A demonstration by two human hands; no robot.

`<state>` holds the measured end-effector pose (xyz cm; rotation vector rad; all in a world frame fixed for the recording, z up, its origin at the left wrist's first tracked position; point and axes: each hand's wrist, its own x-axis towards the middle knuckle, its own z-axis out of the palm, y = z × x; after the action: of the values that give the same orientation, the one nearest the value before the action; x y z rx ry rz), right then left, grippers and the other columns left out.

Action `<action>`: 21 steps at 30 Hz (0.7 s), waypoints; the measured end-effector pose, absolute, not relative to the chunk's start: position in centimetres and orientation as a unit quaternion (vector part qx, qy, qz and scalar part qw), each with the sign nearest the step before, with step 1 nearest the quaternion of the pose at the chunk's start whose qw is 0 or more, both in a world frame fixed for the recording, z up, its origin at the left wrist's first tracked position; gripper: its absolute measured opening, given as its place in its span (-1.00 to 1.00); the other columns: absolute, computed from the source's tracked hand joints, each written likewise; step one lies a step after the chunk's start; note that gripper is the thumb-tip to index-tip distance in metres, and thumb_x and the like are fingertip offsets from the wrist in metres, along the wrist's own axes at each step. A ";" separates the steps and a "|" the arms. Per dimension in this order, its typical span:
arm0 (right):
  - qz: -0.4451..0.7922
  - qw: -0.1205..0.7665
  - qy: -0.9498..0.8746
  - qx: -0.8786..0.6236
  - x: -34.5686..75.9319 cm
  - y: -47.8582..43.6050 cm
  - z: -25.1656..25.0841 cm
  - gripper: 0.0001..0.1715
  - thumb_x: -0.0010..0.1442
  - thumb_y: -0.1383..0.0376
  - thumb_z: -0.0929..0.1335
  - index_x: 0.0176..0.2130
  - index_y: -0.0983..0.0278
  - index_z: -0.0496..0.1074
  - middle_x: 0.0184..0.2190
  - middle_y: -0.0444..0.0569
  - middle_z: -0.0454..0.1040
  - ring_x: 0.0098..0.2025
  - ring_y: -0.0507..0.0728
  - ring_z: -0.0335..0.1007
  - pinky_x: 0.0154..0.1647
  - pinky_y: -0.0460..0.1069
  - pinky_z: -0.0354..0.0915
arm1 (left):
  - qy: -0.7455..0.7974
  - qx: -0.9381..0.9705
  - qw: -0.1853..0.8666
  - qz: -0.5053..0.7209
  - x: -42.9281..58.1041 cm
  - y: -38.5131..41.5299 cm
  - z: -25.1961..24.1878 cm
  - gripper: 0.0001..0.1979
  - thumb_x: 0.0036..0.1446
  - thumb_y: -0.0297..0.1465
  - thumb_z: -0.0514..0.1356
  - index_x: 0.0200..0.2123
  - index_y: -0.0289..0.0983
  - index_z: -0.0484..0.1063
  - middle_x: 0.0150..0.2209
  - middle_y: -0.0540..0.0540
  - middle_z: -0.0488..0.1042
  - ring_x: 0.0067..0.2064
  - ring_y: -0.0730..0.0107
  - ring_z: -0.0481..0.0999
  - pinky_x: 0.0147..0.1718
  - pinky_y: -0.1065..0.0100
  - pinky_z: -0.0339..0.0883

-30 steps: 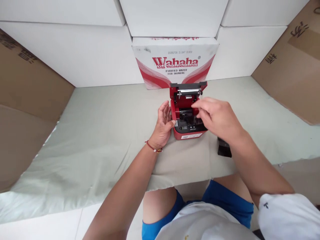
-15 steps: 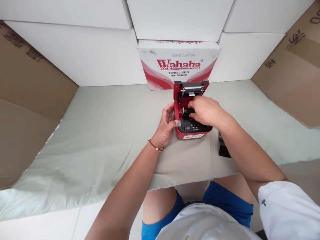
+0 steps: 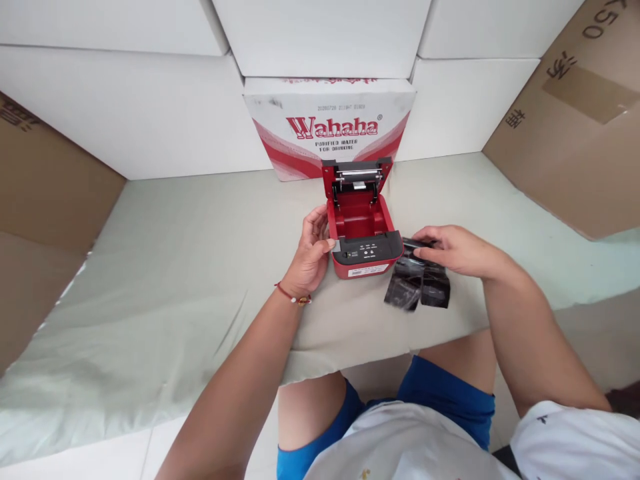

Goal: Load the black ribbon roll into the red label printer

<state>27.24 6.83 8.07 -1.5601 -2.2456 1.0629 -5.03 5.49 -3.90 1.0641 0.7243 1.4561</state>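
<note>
A small red label printer (image 3: 367, 265) with a black front panel stands on the cloth, its lid (image 3: 357, 177) tipped up and back. Its red inner bay shows nothing inside. My left hand (image 3: 313, 257) grips the printer's left side, thumb on a grey tab at the front corner and fingers along the wall. To the printer's right, my right hand (image 3: 453, 250) pinches a shiny black roll (image 3: 414, 263), fingers over its top. A loose black flap hangs down on its left. Another black piece (image 3: 435, 288) lies just below my fingers; whether the two are joined I cannot tell.
Behind the printer leans a white and red Wahaha carton (image 3: 330, 127), against stacked white boxes (image 3: 175, 113). Brown cartons stand at the left (image 3: 45, 200) and right (image 3: 565, 147). A pale green cloth (image 3: 200, 267) covers the table, its front edge near my lap.
My right hand has lifted the black roll out of the printer bay and moved it right, beside the printer. My left hand keeps its grip. The view has shifted slightly right.
</note>
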 end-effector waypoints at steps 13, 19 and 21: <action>0.120 0.088 -0.781 -0.607 32.7 8.1 2.1 -0.56 0.26 0.23 0.44 0.09 0.16 0.73 -0.03 0.07 0.72 0.00 0.33 0.56 0.10 0.22 0.46 | 0.321 0.454 0.556 0.618 -5.5 5.6 -4.2 -0.23 0.05 -0.08 0.59 0.30 0.10 0.43 0.50 -0.05 0.38 0.60 -0.01 0.25 0.53 -0.04 0.26; 0.165 0.116 -0.819 -0.538 33.7 8.6 5.3 -0.56 0.31 0.11 0.49 0.14 0.05 0.72 0.04 0.03 0.72 0.10 0.35 0.49 0.24 0.29 0.41 | 0.314 0.449 0.563 0.618 -5.4 5.5 -4.1 -0.23 0.03 -0.10 0.59 0.29 0.11 0.43 0.50 -0.03 0.38 0.60 0.01 0.23 0.56 -0.04 0.21; 0.167 0.119 -0.834 -0.513 33.1 8.8 6.7 -0.58 0.32 0.10 0.49 0.14 0.02 0.72 0.06 0.01 0.72 0.10 0.35 0.48 0.23 0.29 0.41 | 0.313 0.448 0.564 0.619 -5.3 5.6 -4.1 -0.23 0.04 -0.10 0.58 0.29 0.11 0.43 0.50 -0.03 0.38 0.60 0.01 0.23 0.56 -0.04 0.20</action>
<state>33.08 8.82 6.73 -1.4989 -2.4369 0.4896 -5.34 5.58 -4.11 1.0539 0.7377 1.4560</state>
